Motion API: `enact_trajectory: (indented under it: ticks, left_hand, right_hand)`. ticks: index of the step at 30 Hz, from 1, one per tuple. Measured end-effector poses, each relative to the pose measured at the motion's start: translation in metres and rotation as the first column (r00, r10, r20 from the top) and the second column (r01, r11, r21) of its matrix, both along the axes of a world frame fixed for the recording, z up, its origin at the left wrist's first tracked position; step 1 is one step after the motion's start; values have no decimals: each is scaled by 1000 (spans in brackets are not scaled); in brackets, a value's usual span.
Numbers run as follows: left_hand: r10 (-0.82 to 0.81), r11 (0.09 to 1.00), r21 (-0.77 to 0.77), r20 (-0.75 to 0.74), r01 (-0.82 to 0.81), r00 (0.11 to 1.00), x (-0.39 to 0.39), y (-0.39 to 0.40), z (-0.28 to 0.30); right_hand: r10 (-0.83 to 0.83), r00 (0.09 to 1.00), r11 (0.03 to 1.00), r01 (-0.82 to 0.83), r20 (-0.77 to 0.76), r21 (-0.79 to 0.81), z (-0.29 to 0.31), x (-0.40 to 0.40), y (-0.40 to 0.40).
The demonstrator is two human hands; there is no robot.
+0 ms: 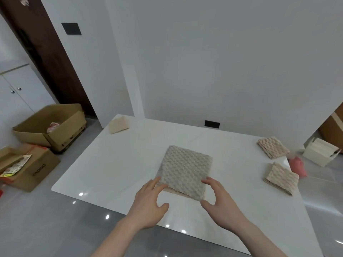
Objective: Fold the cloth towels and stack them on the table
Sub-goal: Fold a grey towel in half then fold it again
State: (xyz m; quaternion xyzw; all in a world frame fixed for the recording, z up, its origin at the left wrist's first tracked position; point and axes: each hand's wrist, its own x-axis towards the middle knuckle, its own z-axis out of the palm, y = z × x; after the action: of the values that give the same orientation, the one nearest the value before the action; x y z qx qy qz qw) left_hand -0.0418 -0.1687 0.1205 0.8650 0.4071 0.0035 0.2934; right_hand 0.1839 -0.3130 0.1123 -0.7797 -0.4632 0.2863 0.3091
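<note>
The gray towel [184, 171] lies folded in the middle of the white tabletop [104, 164], on a beige one. The left hand [150, 199] rests straight fingers on its near corner. The right hand [219, 197] hovers open, holding nothing, probably to tidy the edges.

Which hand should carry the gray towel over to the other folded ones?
Probably the right hand. It already touches the gray towel at its near right corner, and the two beige folded towels lie at the table's right side.
</note>
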Motion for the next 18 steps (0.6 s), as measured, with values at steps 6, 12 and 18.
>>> enact_trajectory:
  ticks: [6,12,18]
  left_hand:
    - [-111,993,-33,-28,110,993,-25,87,-31]
    - [-231,970,-83,-27,228,973,-26,136,-58]
    - [-302,951,-68,-8,301,953,2,161,-88]
  right_hand:
    - [-130,991,990,129,-14,-50,-29,-36,53]
    - [-235,972,965,230,-28,-123,-58,-59,77]
    - [-280,960,946,276,-1,-171,-89,-46,90]
